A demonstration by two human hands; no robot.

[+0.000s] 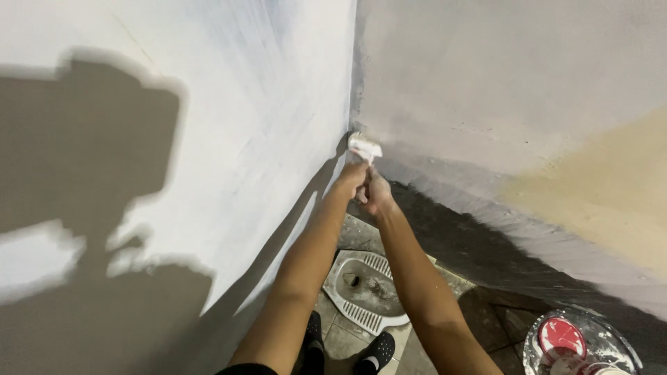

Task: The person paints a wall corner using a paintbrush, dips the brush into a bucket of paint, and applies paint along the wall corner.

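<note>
Two whitewashed plaster walls meet at a corner, where both hands, left hand (pixel 349 179) and right hand (pixel 376 194), clasp a small white paintbrush (pixel 365 146); steady, overlapping strokes along the seam would serve best.

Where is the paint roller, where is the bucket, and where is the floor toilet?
paint roller (pixel 364 146): head view, on its white roller sleeve at the wall corner.
bucket (pixel 603 332): head view, on its paint-splashed rim, bottom right.
floor toilet (pixel 372 292): head view, on its pale basin between the arms.
</note>
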